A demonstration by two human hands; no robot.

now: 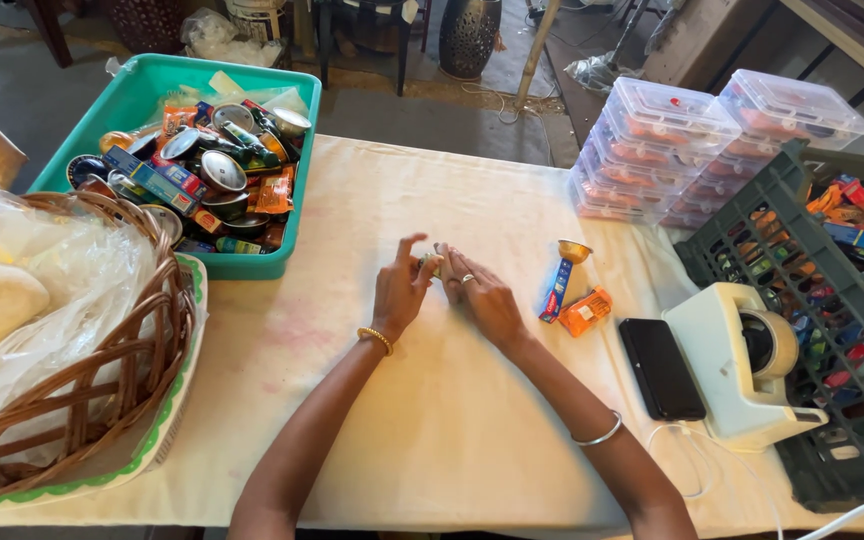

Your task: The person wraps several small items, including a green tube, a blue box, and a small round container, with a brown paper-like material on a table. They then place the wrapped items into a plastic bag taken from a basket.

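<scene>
meeting over the middle of the cloth-covered worktop [432,430], the left hand [399,292] and the right hand [482,298] share a small green-and-pale object [433,264], too hidden to identify. the left fingers [404,250] are partly curled about it with the forefinger raised free; the right fingers [457,270] close over its other end, so the piece sits pinched between both hands just above the cloth. whether the grip is firm cannot be told. a gold bangle [376,338] circles the left wrist, a silver bangle [600,434] the right.

taking the hands as landmark: just to their right lie a blue-and-red narrow packet [555,290], a small brass funnel-shaped cup [573,250] at its far end and an orange wrapped sachet [585,311], probably kept close as loose pieces within reach. further right lie a black phone [661,367], face up, and a pale tape dispenser [742,365] touching the dark green slotted crate [752,240] of coloured packets. beyond and to the right stand stacked clear lidded plastic boxes [667,115]. beyond and to the left sits a teal plastic tub [142,90] heaped with small metal cups and packets. at near left a brown wicker basket [152,330] holds clear plastic bags, resting on a green-edged white tray [167,430].
</scene>
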